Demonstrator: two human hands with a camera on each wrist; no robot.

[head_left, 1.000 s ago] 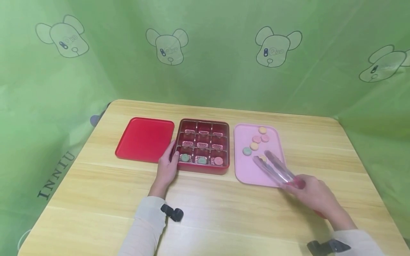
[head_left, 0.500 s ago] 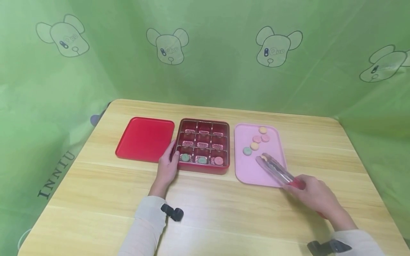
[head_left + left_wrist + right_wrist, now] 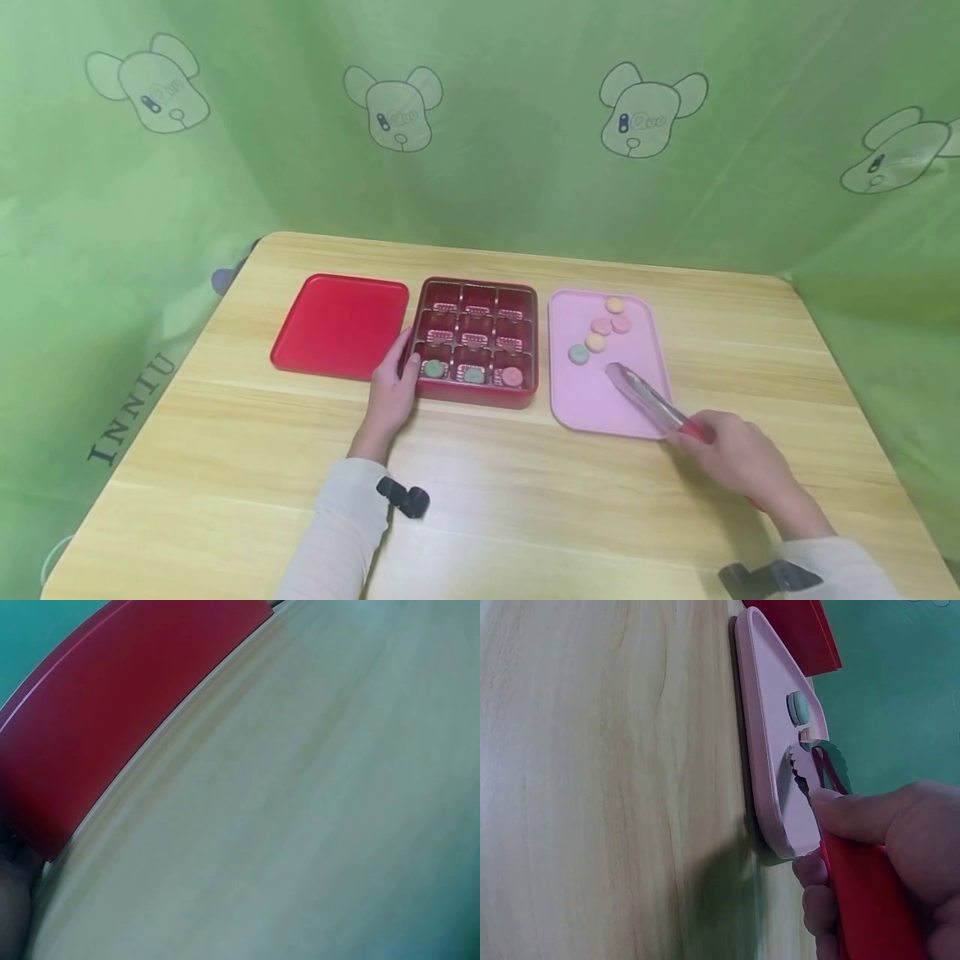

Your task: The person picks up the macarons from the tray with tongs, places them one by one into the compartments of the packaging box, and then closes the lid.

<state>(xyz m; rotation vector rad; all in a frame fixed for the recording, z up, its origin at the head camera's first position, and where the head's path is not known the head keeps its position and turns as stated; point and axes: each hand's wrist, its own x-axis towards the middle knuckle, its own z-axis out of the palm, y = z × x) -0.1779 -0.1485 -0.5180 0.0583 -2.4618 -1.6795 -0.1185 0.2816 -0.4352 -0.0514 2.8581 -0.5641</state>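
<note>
My left hand (image 3: 393, 387) grips the front left corner of a red box (image 3: 476, 397), thumb near the rim. Its clear divider has several compartments; the front row holds two green macarons (image 3: 434, 369) and a pink macaron (image 3: 512, 377). My right hand (image 3: 738, 458) holds tongs (image 3: 651, 400) by their red handle, the metal arms close together over a pink tray (image 3: 581, 408). Whether a macaron sits between the tips is hard to tell. Past the tips lie a green macaron (image 3: 578, 354), a yellow macaron (image 3: 595, 342) and several others. The right wrist view shows the green macaron (image 3: 799, 708) near the tongs (image 3: 810, 765).
A flat red lid (image 3: 341, 325) lies left of the box. All of this stands on a light wooden table (image 3: 480, 500), with a green printed curtain (image 3: 517, 183) behind it. Bare tabletop lies in front of the box and tray.
The tongs' arms have closed together over the tray around a yellow macaron, which is now mostly hidden by them. My left hand and the box have stayed in place.
</note>
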